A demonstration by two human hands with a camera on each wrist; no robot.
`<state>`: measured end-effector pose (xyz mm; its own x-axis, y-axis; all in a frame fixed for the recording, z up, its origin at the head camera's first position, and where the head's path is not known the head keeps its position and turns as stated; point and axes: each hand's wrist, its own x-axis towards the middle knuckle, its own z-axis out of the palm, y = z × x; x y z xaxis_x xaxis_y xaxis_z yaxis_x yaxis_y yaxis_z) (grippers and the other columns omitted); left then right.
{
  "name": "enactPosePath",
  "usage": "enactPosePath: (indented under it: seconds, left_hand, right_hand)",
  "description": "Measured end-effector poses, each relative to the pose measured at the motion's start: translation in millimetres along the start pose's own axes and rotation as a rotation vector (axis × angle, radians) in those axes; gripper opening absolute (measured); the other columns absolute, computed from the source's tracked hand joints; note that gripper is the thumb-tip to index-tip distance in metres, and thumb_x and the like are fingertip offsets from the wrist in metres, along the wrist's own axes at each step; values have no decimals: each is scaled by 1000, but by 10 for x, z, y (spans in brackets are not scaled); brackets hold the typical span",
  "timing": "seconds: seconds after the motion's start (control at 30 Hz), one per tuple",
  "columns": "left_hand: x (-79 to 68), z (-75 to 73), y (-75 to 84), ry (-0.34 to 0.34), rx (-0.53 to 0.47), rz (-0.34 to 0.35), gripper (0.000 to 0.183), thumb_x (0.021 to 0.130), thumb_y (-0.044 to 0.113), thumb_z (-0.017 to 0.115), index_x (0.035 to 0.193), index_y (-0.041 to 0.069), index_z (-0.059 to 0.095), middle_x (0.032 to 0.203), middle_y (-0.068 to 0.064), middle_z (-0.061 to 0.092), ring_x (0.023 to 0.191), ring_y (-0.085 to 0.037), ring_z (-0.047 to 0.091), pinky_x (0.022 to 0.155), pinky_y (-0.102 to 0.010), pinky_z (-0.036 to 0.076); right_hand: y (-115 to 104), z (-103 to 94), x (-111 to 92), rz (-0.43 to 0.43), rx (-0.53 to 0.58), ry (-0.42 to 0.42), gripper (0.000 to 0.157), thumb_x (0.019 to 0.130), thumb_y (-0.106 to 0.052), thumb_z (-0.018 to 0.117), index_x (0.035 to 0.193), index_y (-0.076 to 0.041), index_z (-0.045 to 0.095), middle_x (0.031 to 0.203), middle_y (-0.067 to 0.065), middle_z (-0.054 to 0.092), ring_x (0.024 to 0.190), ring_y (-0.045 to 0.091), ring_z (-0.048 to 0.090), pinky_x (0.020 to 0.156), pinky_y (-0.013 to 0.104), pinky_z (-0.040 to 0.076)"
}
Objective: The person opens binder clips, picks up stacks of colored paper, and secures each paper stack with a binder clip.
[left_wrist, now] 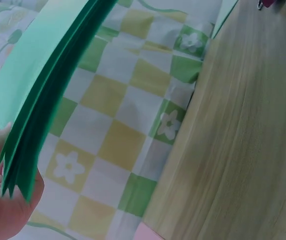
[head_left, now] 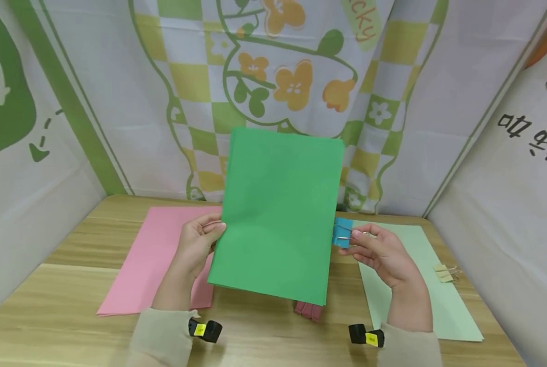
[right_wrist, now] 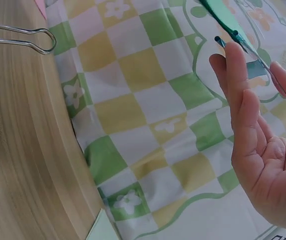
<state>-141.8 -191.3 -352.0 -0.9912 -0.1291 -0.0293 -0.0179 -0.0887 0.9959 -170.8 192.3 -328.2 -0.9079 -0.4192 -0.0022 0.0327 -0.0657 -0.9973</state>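
Note:
A stack of green paper [head_left: 278, 214] is held up above the table, tilted toward the head camera. My left hand [head_left: 198, 239] pinches its left edge between thumb and fingers; in the left wrist view the sheets [left_wrist: 38, 115] fan slightly apart at that edge. A blue binder clip [head_left: 343, 233] sits at the stack's right edge. My right hand [head_left: 383, 255] holds the clip by its wire handles, thumb on the near side and fingers behind. In the right wrist view the fingers of the right hand [right_wrist: 267, 150] partly hide the clip.
Pink paper [head_left: 140, 270] lies on the wooden table [head_left: 48, 306] at left. Pale green paper [head_left: 420, 306] lies at right with a yellow binder clip [head_left: 444, 273] on its right edge. Dark pink binder clips [head_left: 308, 310] show below the green stack. A patterned curtain [head_left: 200, 102] hangs behind.

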Motion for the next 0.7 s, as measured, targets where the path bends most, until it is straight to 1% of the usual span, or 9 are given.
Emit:
enactPosePath:
  seconds: [0.2,0.37,0.7]
  left_hand:
    - [-40,-10,-15,20,14,5,35,101,3,54,135,-7,52,79,16,72,70,0,65,65,-16,53]
    - [-48,11,-29,6,18,16,34,100,3,55,132,-8,53,78,16,72,67,0,64,63,-16,52]
    - [-47,60,8,-11,30,26,35,101,3,54,133,-9,52,78,16,72,69,0,64,65,-16,53]
  right_hand:
    - [6,56,30,15,-30,8,5,102,-15,55,104,-10,56,84,-3,75,87,13,75,75,18,58]
    - [-7,80,3,21,-61,29,6,102,-17,56,103,-11,55,87,-4,74,88,12,75,77,19,57]
    - [-24,90,27,-10,-64,18,7,103,-16,54,103,-10,53,88,-6,74,88,11,74,79,20,57]
